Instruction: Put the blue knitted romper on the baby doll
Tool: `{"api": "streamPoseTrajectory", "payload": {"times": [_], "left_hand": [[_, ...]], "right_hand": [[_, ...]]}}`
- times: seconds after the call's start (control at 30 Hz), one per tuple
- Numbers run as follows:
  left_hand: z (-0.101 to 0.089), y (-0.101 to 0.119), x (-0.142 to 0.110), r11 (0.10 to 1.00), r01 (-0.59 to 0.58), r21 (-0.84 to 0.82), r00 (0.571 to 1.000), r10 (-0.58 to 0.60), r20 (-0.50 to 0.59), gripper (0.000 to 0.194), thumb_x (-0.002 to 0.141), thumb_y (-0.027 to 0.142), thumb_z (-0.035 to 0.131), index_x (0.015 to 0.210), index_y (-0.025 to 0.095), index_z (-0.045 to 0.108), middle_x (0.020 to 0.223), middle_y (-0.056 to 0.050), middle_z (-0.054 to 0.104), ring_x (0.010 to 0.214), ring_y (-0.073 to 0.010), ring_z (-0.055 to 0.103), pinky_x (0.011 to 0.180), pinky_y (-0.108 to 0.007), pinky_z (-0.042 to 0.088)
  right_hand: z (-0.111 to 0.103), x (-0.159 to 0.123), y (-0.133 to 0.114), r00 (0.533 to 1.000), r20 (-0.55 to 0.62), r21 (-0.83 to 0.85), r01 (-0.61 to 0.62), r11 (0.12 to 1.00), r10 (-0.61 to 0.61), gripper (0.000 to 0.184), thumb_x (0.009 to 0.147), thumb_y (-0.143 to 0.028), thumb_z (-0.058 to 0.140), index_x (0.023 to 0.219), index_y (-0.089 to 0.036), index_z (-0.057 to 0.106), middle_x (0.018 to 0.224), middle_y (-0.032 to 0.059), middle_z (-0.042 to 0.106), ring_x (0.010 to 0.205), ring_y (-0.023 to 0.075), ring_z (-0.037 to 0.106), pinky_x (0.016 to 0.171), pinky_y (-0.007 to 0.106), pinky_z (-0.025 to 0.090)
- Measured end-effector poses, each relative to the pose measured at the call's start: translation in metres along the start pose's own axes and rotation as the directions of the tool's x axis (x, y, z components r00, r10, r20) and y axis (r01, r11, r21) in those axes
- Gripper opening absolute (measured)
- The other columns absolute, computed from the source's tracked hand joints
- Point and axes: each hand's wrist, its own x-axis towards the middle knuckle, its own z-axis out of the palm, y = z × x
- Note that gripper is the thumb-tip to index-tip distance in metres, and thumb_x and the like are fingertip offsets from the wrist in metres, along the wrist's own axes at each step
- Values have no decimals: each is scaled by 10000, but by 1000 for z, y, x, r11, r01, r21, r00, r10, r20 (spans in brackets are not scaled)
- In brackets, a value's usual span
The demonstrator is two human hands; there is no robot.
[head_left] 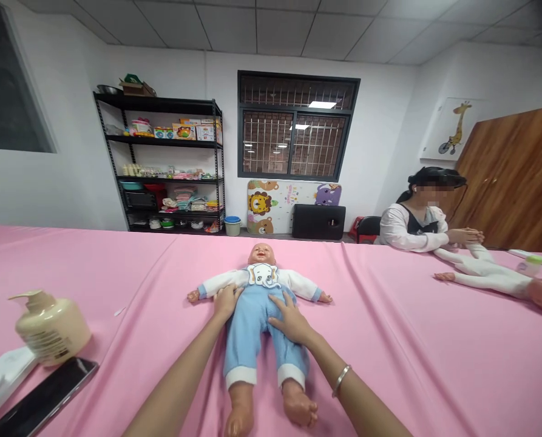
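A baby doll point(259, 285) in blue overalls and a white shirt lies on its back on the pink table cover point(389, 340), head away from me, arms spread. My left hand point(226, 301) rests flat on the doll's left side at the waist, fingers stretched. My right hand point(290, 317) lies flat on the doll's belly and hip, fingers apart. A silver bracelet point(341, 380) sits on my right wrist. Neither hand grips anything.
A beige pump bottle point(52, 328) stands at the left beside a black phone point(43, 400) and a white tray point(0, 379). At the right another person point(419, 224) handles a second doll point(484, 276). Shelves point(170, 164) line the back wall.
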Motion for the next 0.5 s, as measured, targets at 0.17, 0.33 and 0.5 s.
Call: {"api": "streamPoseTrajectory", "payload": {"times": [0.17, 0.33, 0.5], "left_hand": [[-2, 5, 11, 998, 64, -17, 998, -63, 23, 259, 859, 381, 459, 807, 157, 580, 871, -122, 656, 856, -273, 588, 708, -329, 388], [-15, 20, 10, 990, 114, -82, 990, -119, -68, 204, 845, 214, 433, 993, 123, 540, 1020, -127, 614, 963, -236, 557, 776, -307, 408], [-16, 61, 5, 982, -43, -186, 983, 9, -183, 269, 855, 302, 449, 1060, 154, 539, 1101, -107, 579, 1058, -223, 513, 907, -309, 371]], "right_hand": [[4, 12, 1, 997, -53, 8, -50, 999, 51, 641, 805, -283, 593, 1372, -324, 298, 1471, 140, 56, 1329, 373, 156, 1015, 488, 285], [20, 26, 24, 973, -229, 218, 90, 972, -39, 557, 838, -412, 495, 1345, -216, 371, 1446, 117, 205, 1335, 271, 200, 1077, 433, 234], [27, 50, 55, 839, -447, 636, 55, 770, 310, 607, 805, -498, 417, 1184, -32, 505, 1166, 213, 537, 1124, 304, 489, 970, 414, 384]]}}
